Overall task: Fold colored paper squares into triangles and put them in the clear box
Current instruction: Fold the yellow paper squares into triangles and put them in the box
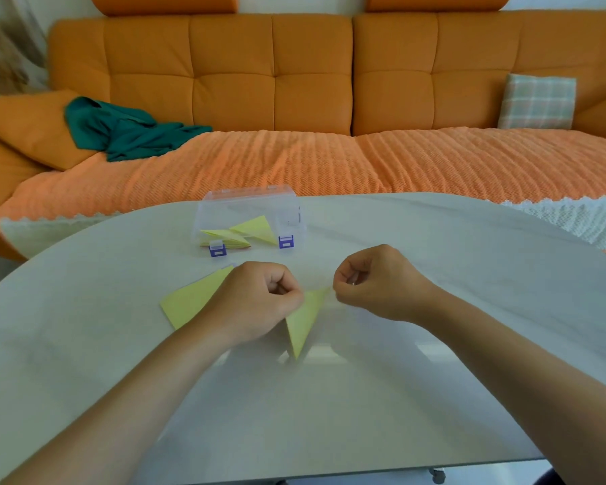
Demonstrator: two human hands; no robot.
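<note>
A yellow folded paper triangle (303, 318) lies on the grey table (434, 274) between my hands, its sharp tip pointing toward me. My left hand (256, 302) pinches its left edge with curled fingers. At its far right corner, my right hand (378, 281) pinches the paper too. A flat yellow paper (193, 299) lies to the left, partly under my left wrist. The clear box (249, 218) with purple latches stands open behind, holding several yellow folded triangles (256, 229).
An orange sofa (294, 82) with a knitted throw runs behind the table, with a green cloth (126, 131) and a plaid cushion (537, 101) on it. The table's rounded far edge passes just behind the box.
</note>
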